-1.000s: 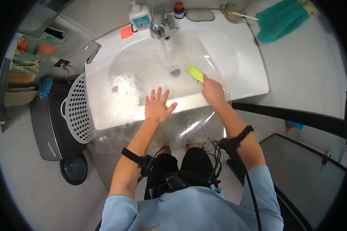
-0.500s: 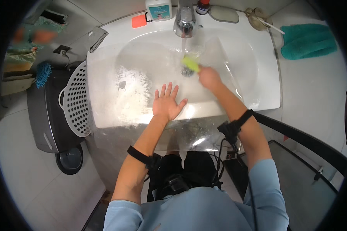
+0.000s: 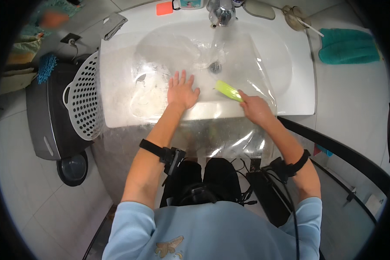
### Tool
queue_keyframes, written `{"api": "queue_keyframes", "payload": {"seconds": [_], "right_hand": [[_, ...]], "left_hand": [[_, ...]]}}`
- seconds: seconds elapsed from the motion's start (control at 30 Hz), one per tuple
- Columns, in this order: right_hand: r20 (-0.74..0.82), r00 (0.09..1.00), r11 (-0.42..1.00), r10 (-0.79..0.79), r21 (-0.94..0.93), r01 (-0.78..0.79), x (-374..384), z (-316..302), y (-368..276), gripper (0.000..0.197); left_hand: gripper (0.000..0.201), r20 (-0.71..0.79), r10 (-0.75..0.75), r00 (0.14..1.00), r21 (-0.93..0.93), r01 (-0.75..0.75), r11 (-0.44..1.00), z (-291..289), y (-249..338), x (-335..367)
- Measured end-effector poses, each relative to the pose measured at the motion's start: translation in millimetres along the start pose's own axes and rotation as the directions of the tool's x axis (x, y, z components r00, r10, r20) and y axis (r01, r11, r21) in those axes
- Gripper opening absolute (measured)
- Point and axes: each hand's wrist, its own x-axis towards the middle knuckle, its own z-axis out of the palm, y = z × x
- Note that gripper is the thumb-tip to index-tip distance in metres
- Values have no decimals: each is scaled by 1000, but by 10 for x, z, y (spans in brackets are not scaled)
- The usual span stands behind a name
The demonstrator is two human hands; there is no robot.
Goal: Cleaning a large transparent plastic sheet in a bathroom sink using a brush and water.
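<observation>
A clear plastic sheet lies wet over the white washbasin and drapes past its front edge. My left hand rests flat on the sheet, fingers spread, left of the drain. In my right hand is a lime-green brush, gripped by its near end. Its head points up and left, over the sheet just in front of the drain; its bristles do not show. Water runs from the chrome faucet onto the sheet.
Along the basin's back stand a bottle, an orange-red square and a soap dish. A grey cloth lies at the left corner. A white perforated basket leans at left; a green towel hangs at right.
My right hand has drawn the brush back from the water by the drain, toward me and to the right. My left hand has slid slightly farther in and left. The view has shifted.
</observation>
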Motion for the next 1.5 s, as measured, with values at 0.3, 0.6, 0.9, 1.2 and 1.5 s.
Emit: {"api": "queue_keyframes", "payload": {"seconds": [0.3, 0.6, 0.9, 1.2, 1.5], "right_hand": [[-104, 993, 994, 51, -94, -61, 236, 37, 110, 47], [-111, 992, 996, 57, 70, -49, -73, -33, 169, 47], [-337, 896, 914, 289, 376, -153, -1506, 1, -101, 34], [-238, 597, 575, 766, 668, -472, -3099, 538, -822, 34], [-1, 58, 21, 998, 941, -337, -4273, 1239, -1497, 30]], "left_hand": [[52, -157, 375, 914, -41, -385, 922, -102, -771, -1040], [56, -341, -198, 919, -352, 71, 933, -561, -1617, -699], [63, -332, -226, 916, -512, 26, 858, -1362, -1929, 754], [70, -522, 57, 851, -49, -97, 994, -1453, -1092, 1920], [46, -441, 278, 853, 165, -227, 960, -1462, -1024, 2259]]}}
